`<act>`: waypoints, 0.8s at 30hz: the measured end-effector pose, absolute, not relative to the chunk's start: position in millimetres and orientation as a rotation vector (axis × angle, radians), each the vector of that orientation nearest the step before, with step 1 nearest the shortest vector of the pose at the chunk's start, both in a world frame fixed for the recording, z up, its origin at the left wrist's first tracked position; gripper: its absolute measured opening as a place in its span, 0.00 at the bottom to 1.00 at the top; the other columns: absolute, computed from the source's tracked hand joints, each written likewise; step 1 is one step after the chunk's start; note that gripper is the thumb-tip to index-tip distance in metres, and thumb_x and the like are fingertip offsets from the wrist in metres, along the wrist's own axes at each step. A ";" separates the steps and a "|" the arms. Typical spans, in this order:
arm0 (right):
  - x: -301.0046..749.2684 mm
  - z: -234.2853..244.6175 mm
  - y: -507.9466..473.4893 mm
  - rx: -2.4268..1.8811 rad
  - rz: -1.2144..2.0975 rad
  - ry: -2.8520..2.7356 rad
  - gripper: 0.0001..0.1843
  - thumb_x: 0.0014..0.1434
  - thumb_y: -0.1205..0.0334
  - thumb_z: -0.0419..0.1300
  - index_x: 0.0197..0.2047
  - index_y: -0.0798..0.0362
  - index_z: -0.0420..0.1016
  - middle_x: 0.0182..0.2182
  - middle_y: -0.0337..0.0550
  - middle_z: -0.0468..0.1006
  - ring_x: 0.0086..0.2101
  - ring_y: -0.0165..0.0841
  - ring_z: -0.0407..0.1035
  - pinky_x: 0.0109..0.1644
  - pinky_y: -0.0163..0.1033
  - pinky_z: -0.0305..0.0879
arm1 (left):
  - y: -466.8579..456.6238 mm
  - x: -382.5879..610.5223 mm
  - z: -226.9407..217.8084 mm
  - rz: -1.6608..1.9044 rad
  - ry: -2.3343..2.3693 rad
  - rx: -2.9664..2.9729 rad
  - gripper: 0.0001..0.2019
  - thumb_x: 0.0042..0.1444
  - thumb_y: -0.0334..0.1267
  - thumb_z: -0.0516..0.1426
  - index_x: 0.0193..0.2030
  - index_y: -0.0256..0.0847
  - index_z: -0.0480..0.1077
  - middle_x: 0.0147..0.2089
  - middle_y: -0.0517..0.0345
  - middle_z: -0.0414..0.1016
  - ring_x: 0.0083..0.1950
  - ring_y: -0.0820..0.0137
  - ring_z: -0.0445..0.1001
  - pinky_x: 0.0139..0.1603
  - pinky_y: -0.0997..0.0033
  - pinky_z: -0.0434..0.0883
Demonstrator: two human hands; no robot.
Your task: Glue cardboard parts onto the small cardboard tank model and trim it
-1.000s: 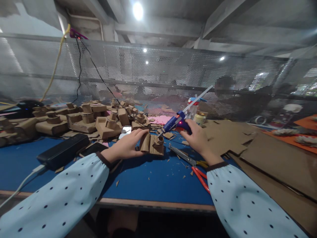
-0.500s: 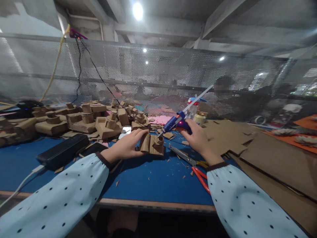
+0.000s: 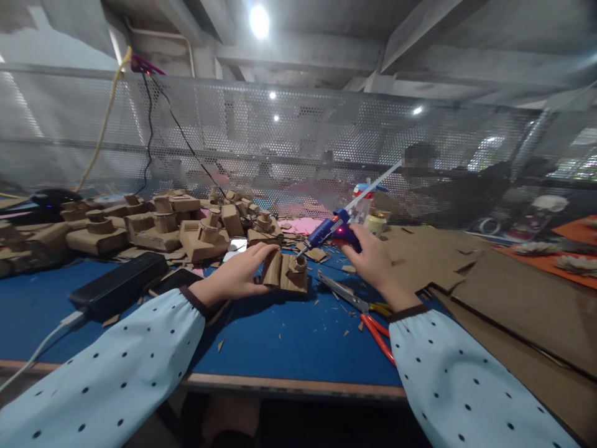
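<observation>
My left hand (image 3: pixel 240 272) grips the left end of a small cardboard model (image 3: pixel 293 283), which has a round cardboard ring on its top. A blue hot glue gun (image 3: pixel 329 228) is in my right hand (image 3: pixel 372 261), its red light glowing and a long clear glue stick (image 3: pixel 373 185) poking out of its back. The gun's nozzle points down at the ring, touching or almost touching it. Just right of the model lie scissors or shears with a grey blade (image 3: pixel 344 292) and a pair of red handles (image 3: pixel 379 339).
Several cardboard models (image 3: pixel 163 224) crowd the back left. In front of them sits a black power bank (image 3: pixel 119 285) with a white cable. Cardboard sheets (image 3: pixel 517 298) cover the right side. A perforated metal screen (image 3: pixel 298 143) stands behind, and small scraps dot the blue tabletop (image 3: pixel 280 348).
The model has tilted or shifted very slightly under the nozzle. Both hands and the glue gun stay almost where they were.
</observation>
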State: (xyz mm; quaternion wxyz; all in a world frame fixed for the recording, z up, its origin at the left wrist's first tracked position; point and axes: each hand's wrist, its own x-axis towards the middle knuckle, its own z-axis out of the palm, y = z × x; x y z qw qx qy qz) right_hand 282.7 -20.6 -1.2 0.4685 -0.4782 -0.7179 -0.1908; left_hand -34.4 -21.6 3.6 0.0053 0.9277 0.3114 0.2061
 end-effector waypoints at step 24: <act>279.7 1.2 -23.7 -1.186 -0.460 -1.783 0.18 0.60 0.53 0.55 0.49 0.52 0.74 0.45 0.55 0.80 0.43 0.50 0.76 0.42 0.51 0.71 | -21.6 -34.6 3.1 0.635 0.993 2.889 0.39 0.53 0.44 0.62 0.68 0.42 0.51 0.66 0.40 0.63 0.65 0.49 0.66 0.60 0.50 0.68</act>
